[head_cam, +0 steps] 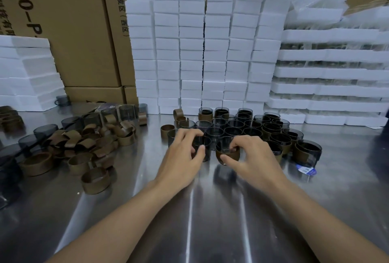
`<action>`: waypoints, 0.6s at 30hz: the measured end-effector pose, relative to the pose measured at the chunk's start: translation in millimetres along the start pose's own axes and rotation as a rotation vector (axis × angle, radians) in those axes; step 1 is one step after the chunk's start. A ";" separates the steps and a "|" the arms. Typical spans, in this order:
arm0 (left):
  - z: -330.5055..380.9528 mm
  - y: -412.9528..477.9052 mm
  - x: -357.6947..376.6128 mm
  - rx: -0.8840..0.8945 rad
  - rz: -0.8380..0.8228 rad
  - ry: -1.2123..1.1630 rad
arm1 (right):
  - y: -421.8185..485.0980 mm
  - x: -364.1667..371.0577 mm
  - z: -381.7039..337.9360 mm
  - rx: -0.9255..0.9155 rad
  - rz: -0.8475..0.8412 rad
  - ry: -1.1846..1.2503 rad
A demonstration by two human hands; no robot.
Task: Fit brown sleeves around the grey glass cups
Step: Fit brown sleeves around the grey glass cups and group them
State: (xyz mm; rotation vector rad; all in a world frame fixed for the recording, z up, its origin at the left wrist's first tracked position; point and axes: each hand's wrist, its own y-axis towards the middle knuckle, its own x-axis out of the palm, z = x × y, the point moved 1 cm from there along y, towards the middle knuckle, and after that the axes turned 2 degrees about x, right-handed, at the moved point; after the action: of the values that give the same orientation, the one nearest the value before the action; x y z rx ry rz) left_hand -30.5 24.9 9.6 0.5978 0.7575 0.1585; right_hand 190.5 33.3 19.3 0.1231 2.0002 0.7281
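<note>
Cups (231,129): grey glass, upright, packed side by side in a cluster near the middle of the surface (210,210), toward its far edge. Those on the cluster's right side wear brown bands.
Bare cup (203,146): upright at the near side of the cluster, with no band on it.
Left hand (183,155): grip curled round the bare cup, thumb on the near wall, fingers over the far side.
Sleeved cup (227,153): just beside the bare cup, with a brown band round its lower half.
Right hand (250,157): grip pinching the sleeved cup, thumb low on the band, fingertips at the rim.
Loose sleeves (90,142): brown bands heaped toward the left edge.
Spare cups (109,113): grey, in a curved row behind the heap.
Foam blocks (200,52): white, stacked in columns along the far edge.
Cardboard boxes (73,31): standing behind the far left corner.
Foam trays (326,73): stacked flat at the far right.
</note>
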 end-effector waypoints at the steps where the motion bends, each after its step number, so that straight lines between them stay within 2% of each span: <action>1: -7.9 2.4 -1.0 -0.014 0.032 0.017 | 0.9 0.0 3.5 -0.003 -0.021 -0.104; 7: -26.8 8.3 -8.3 -0.065 0.067 0.111 | 2.3 5.7 16.0 0.093 -0.081 -0.310; 18: -33.1 10.8 -3.7 -0.061 0.060 0.142 | 1.3 -4.4 21.4 0.293 -0.001 -0.478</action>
State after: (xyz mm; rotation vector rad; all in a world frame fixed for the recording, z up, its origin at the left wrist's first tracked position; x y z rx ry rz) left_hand -55.1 47.5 -1.0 0.5558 0.8689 0.2809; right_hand 210.1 42.2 15.7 0.4282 1.6307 0.3545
